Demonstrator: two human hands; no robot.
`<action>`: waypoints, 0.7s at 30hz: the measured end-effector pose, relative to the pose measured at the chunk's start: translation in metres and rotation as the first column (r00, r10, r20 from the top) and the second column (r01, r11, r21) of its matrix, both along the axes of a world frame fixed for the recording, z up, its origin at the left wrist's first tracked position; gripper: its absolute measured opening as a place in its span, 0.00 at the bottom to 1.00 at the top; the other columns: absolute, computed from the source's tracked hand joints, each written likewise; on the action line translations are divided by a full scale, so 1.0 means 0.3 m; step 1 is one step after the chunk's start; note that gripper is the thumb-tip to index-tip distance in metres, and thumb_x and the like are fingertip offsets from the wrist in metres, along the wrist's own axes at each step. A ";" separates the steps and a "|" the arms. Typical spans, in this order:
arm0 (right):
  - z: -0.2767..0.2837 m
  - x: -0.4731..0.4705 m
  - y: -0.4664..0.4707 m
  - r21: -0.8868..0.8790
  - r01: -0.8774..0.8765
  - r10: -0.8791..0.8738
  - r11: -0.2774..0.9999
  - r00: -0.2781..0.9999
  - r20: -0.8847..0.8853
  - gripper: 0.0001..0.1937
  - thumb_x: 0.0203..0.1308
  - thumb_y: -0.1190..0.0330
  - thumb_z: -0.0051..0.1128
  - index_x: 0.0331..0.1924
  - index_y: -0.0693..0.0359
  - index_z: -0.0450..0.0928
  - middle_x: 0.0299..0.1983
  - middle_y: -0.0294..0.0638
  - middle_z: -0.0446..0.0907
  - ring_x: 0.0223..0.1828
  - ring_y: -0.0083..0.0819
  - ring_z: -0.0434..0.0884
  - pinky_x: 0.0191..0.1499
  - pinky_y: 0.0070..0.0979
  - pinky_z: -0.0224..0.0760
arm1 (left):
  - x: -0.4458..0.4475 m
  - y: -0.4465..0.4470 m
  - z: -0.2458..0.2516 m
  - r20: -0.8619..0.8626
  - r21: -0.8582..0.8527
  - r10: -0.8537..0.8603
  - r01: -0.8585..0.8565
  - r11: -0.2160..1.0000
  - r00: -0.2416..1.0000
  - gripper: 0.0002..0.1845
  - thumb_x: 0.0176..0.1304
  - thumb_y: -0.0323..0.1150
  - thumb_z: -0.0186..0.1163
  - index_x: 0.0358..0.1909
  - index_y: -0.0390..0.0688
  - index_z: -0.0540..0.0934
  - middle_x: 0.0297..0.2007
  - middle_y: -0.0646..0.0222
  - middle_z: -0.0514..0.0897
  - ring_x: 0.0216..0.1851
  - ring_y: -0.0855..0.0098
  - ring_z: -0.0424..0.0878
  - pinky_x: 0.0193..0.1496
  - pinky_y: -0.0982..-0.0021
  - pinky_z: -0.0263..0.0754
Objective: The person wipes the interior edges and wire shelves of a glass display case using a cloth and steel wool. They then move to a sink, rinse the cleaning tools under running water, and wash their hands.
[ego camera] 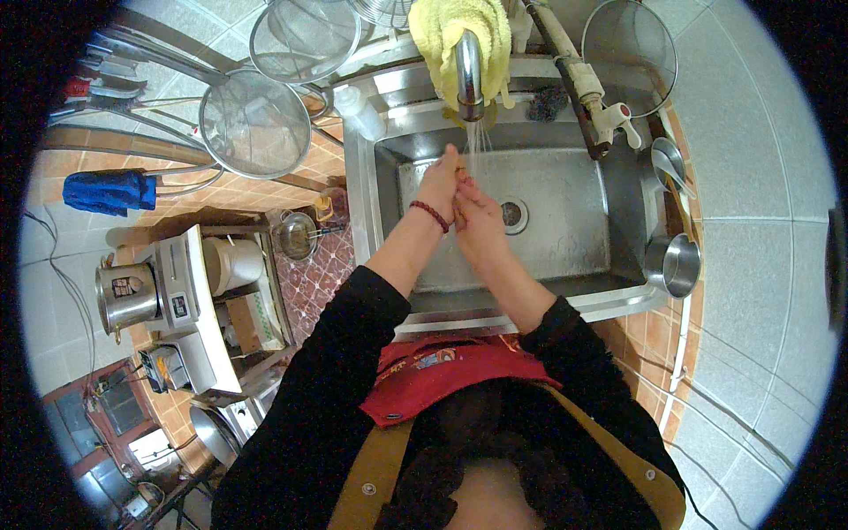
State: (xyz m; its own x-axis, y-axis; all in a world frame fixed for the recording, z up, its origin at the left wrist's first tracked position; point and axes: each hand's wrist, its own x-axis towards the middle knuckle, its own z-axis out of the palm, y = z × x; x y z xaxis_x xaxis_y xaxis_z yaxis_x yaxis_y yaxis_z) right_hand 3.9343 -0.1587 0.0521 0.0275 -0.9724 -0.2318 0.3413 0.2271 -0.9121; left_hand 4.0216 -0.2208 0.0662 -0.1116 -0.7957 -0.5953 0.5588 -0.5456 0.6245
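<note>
Water runs from the metal faucet [470,86], which has a yellow towel [430,33] draped over its base. Below it, over the left part of the stainless steel sink [556,212], my left hand [442,184] and my right hand [477,211] are pressed together. A dark red beaded bracelet [430,216] circles my left wrist. The palms face each other, and what lies between them, if anything, is hidden. The round drain [513,217] shows just right of my right hand.
A white bottle [360,112] stands at the sink's back left corner. A dark scrubber [546,105] lies on the back ledge, near a white valve [616,119]. Metal pots [672,265] line the right edge. Mesh strainers [255,124] hang at upper left.
</note>
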 end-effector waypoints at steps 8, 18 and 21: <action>0.057 -0.058 -0.096 -0.349 -0.274 0.024 0.896 0.815 -0.579 0.13 0.68 0.78 0.44 0.54 0.66 0.75 0.59 0.44 0.75 0.56 0.35 0.78 0.57 0.32 0.70 | -0.089 0.039 0.044 0.127 0.145 0.204 -0.222 0.964 0.971 0.28 0.71 0.60 0.46 0.39 0.42 0.75 0.35 0.67 0.78 0.36 0.67 0.77 0.40 0.66 0.76; 0.038 -0.057 -0.078 -0.008 0.024 -0.023 1.000 0.995 0.095 0.27 0.58 0.83 0.42 0.64 0.65 0.66 0.62 0.48 0.71 0.65 0.38 0.70 0.67 0.31 0.61 | -0.086 0.040 -0.144 -0.299 -0.031 0.134 -0.150 0.988 0.945 0.16 0.72 0.47 0.54 0.45 0.43 0.75 0.44 0.64 0.82 0.45 0.63 0.79 0.51 0.64 0.76; 0.061 -0.158 -0.198 -0.049 0.099 -0.110 0.994 0.934 -0.340 0.32 0.51 0.86 0.40 0.66 0.65 0.65 0.60 0.48 0.72 0.65 0.38 0.69 0.69 0.29 0.59 | -0.115 0.006 -0.068 -0.411 0.070 0.148 -0.130 0.989 0.900 0.24 0.73 0.52 0.48 0.53 0.40 0.72 0.50 0.62 0.79 0.55 0.59 0.74 0.61 0.57 0.68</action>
State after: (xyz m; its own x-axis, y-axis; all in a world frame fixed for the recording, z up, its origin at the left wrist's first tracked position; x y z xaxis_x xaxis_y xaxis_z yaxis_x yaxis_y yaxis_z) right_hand 3.8870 -0.2181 0.0704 -0.1506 -0.9723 -0.1790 0.0285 0.1767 -0.9838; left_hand 3.9873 -0.2190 0.0460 -0.2447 -0.7975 -0.5514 0.8339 -0.4633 0.2999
